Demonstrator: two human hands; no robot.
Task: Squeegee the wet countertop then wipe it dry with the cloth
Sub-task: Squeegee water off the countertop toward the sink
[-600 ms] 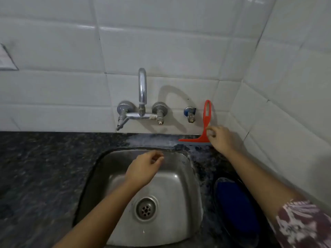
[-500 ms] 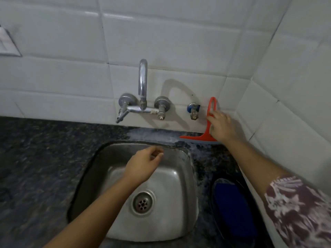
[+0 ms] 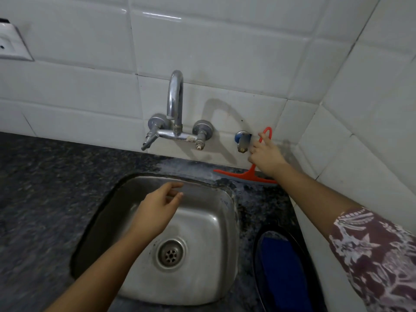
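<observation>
My right hand (image 3: pixel 266 157) grips red plastic squeegee (image 3: pixel 249 175) at tabletop (image 3: pixel 45 176) back edge — left hand (image 3: pixel 157 212) relaxed, empty, over steel sink (image 3: pixel 202 278).

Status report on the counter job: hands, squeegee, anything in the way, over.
Right hand grips squeegee handle, blade on countertop at wall. Left hand open over sink. Small tap close beside handle. Cloth untouched.

The squeegee (image 3: pixel 249 174) is red. The surface (image 3: pixel 45 176) is black with speckles. The cloth (image 3: pixel 281 271) is blue. The sleeve (image 3: pixel 378 257) is maroon with white flowers.
</observation>
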